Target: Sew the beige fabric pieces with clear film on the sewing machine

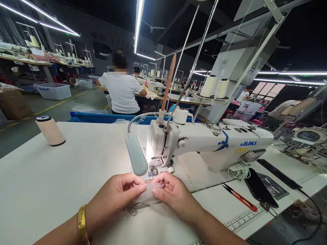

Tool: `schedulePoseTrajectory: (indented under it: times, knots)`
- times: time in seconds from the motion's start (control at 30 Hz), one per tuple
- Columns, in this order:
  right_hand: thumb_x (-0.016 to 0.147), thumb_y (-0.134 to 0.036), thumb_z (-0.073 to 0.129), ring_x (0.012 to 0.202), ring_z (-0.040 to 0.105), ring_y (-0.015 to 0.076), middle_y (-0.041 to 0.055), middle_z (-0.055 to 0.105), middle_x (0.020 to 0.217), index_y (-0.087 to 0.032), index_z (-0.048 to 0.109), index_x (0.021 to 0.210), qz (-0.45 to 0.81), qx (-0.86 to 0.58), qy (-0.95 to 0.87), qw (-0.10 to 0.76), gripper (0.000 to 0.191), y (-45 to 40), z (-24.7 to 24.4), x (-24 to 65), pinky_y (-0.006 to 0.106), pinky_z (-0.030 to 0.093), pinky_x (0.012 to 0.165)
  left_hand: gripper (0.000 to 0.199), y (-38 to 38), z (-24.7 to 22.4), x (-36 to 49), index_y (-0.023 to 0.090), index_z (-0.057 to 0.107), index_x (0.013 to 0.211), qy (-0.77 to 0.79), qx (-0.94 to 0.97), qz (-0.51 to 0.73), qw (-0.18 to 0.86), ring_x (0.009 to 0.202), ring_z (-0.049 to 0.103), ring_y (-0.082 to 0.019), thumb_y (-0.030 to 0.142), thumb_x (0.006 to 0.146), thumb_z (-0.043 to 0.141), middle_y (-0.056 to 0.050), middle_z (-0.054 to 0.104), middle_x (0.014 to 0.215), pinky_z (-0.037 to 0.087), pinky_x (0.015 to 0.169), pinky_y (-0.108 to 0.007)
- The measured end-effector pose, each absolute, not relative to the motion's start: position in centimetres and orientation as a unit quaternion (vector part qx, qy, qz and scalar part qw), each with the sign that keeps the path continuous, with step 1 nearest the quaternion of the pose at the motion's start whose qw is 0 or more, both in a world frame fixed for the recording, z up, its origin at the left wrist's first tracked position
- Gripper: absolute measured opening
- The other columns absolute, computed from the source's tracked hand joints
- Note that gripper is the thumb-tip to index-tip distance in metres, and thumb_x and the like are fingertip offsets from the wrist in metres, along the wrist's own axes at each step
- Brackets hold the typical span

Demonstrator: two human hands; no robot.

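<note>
Between my hands, just in front of the needle area, is a small piece of thin, whitish, see-through fabric (148, 194). My left hand (125, 190) pinches its left side between thumb and fingers. On the other side, my right hand (172, 194) pinches it in the same way. The white sewing machine (189, 139) stands directly beyond, and its presser foot (153, 171) shows just past my fingertips. A grey lamp (136, 154) on a bendy neck hangs over my left hand and lights the needle area.
A peach thread cone (51, 131) stands on the white table (76, 163) at the left. Right of the machine lie red thread snips (241, 197), a black phone (260, 187) and a coil of pale cord (238, 170). A person in a white shirt (121, 90) sits ahead.
</note>
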State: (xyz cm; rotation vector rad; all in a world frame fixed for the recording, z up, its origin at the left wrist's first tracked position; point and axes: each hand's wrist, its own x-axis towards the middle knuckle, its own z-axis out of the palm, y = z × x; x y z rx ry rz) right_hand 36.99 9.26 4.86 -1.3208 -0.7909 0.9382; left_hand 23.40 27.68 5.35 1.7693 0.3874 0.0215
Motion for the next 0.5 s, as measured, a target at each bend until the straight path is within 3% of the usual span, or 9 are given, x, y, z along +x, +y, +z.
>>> schedulePoseTrajectory:
  times: [0.27, 0.5]
  knots:
    - [0.092, -0.062, 0.073, 0.076, 0.049, 0.0159, -0.0023, 0.054, 0.080, -0.020, 0.060, 0.087, 0.348, -0.624, -0.362, 0.598, 0.044, 9.0, 5.3, 36.8, 0.029, 0.039, 0.072, 0.054, 27.4, 5.7, 23.3, 0.018, 0.071, 0.082, 0.178, 0.754, -0.001, 0.632, 0.060, 0.053, -0.016, 0.073, 0.081, 0.070, 0.001, 0.059, 0.067, 0.038, 0.053, -0.023]
    - [0.093, -0.064, 0.069, 0.076, 0.050, 0.0170, -0.0014, 0.053, 0.080, -0.020, 0.060, 0.087, 0.328, -0.651, -0.360, 0.583, 0.045, 9.0, 5.1, 36.9, 0.030, 0.039, 0.071, 0.054, 26.7, 7.9, 23.6, 0.019, 0.060, 0.070, 0.186, 0.767, -0.006, 0.614, 0.062, 0.040, -0.014, 0.072, 0.076, 0.068, 0.003, 0.048, 0.066, 0.034, 0.057, -0.025]
